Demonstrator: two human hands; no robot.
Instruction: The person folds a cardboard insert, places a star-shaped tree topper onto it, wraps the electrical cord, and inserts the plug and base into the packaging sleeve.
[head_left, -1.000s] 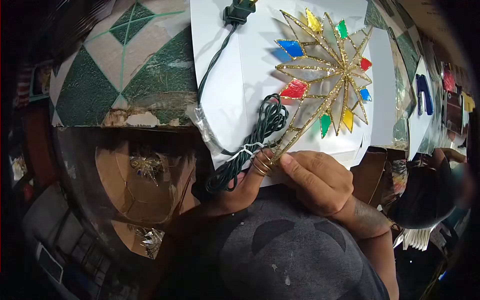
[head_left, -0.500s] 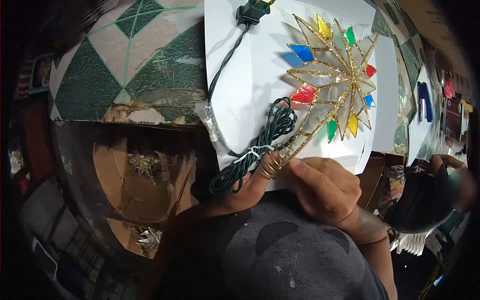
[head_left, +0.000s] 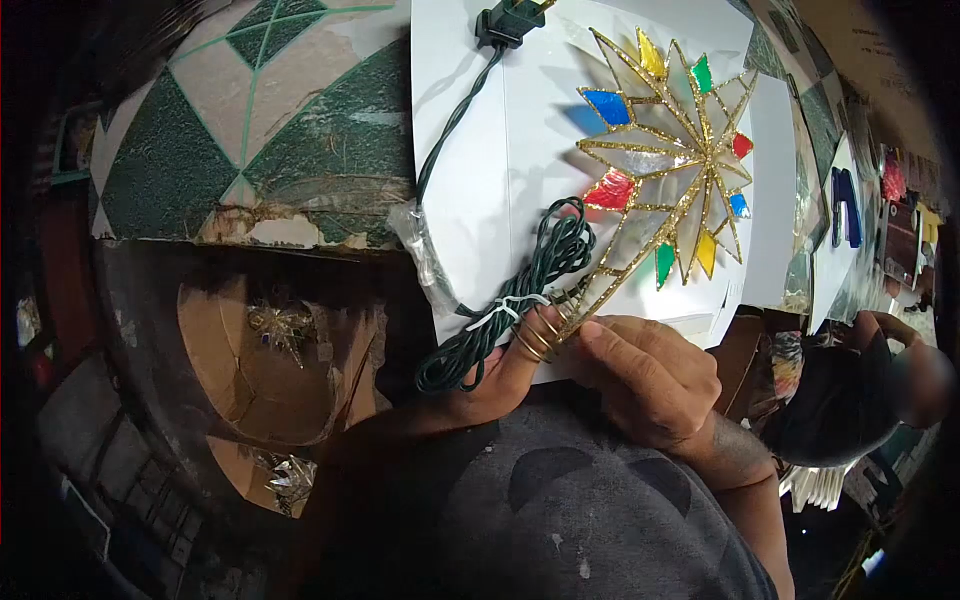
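Gold-glitter star with clear and coloured panels (head_left: 690,163) is held over the near edge of the green-and-white tiled desk (head_left: 170,170), long point angling back-left into right hand's (head_left: 650,375) pinch, left hand (head_left: 507,378) ringed by gold wire coil (head_left: 530,345), grip unclear.

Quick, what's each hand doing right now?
Left hand: closed, holding the green cord, fingers partly hidden.
Right hand: closed, pinching the lower tip of the gold star.
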